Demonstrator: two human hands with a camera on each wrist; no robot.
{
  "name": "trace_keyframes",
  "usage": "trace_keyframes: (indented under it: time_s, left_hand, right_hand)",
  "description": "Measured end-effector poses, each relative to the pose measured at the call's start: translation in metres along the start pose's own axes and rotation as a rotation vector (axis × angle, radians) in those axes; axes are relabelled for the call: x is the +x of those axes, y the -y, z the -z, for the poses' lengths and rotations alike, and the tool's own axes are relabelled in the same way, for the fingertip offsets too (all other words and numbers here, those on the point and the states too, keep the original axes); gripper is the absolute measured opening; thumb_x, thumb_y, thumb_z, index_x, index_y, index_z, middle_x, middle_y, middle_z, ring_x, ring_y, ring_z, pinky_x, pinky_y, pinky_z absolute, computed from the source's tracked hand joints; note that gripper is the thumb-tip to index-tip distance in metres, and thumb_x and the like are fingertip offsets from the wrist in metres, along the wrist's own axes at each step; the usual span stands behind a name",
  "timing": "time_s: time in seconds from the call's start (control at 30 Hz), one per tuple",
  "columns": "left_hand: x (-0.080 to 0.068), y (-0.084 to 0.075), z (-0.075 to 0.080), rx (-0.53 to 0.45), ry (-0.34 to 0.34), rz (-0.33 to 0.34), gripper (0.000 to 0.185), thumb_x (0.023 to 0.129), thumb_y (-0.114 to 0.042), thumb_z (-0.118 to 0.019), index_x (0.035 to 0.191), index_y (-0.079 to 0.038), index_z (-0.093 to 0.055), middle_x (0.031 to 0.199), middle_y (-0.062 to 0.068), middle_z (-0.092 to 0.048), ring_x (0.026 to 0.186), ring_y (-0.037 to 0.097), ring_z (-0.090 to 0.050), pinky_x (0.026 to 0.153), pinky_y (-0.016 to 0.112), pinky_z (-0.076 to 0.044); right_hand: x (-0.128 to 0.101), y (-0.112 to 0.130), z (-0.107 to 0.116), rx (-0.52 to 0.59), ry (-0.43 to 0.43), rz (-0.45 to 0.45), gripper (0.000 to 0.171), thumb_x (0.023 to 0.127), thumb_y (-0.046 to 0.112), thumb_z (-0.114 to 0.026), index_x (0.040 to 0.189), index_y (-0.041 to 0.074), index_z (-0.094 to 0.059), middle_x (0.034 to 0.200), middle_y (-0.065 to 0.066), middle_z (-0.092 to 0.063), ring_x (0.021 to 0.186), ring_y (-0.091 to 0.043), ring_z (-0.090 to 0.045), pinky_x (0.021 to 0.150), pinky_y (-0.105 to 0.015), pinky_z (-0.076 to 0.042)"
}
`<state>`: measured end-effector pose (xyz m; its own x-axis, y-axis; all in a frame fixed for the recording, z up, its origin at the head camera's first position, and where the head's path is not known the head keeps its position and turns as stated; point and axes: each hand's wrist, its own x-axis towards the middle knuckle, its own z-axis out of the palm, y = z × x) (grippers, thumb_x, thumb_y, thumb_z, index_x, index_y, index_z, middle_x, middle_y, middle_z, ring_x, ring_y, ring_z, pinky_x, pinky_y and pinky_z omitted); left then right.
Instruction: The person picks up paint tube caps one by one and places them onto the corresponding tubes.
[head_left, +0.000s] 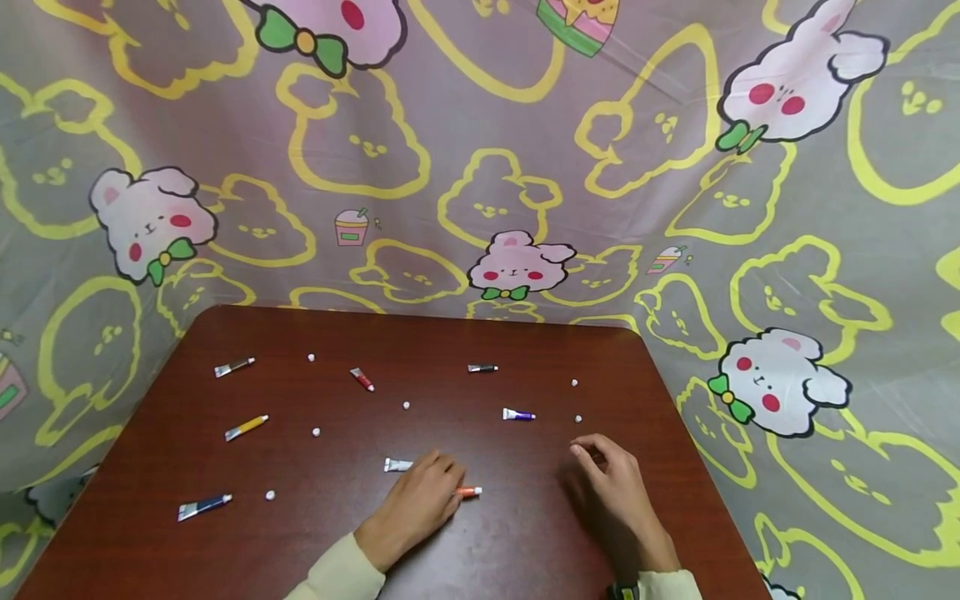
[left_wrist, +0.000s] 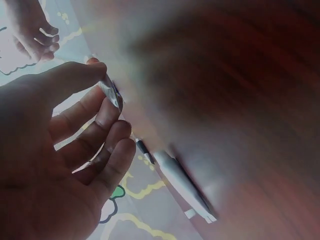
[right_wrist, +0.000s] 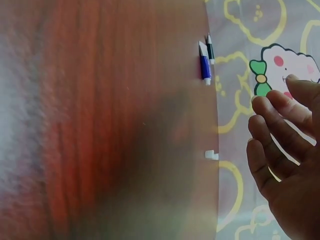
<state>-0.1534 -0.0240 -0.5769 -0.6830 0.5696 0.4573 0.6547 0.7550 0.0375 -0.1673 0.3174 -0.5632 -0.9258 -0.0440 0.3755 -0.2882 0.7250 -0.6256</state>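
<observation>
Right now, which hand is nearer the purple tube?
Right. The right hand lies just below and right of the purple tube; the left hand is farther, down-left, on the orange-capped tube.

Scattered tubes point(head_left: 245, 427) and caps point(head_left: 316, 432), bare gaps between.

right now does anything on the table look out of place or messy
Yes. Small paint tubes lie scattered at all angles, with their white caps off and strewn apart, such as one cap far from the yellow tube. The left hand holds an orange tube; the right hand rests empty. Nothing looks spilled.
</observation>
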Motion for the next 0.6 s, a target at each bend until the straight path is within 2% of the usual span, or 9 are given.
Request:
trace_keyframes:
  time_s: [0.23, 0.6]
  left_hand:
    - [-0.006, 0.005, 0.001, -0.007, -0.009, 0.002, 0.027, 0.081, -0.025, -0.091, 0.087, -0.016, -0.066, 0.090, -0.001, -0.071, 0.086, 0.020, -0.061, 0.081, 0.034, -0.053]
    - [-0.013, 0.011, -0.001, 0.020, 0.001, 0.013, 0.030, 0.081, -0.027, -0.092, 0.088, -0.016, -0.065, 0.086, -0.001, -0.068, 0.083, 0.020, -0.059, 0.079, 0.033, -0.050]
  right_hand:
    - [0.009, -0.005, 0.001, 0.007, -0.015, 0.006, 0.007, 0.100, 0.011, -0.078, 0.107, 0.009, -0.080, 0.099, 0.002, -0.080, 0.084, -0.005, -0.069, 0.073, -0.018, -0.056]
    - [0.022, -0.016, 0.002, 0.006, -0.012, -0.079, 0.011, 0.100, 0.014, -0.079, 0.110, 0.009, -0.080, 0.100, -0.002, -0.080, 0.084, -0.008, -0.071, 0.075, -0.016, -0.055]
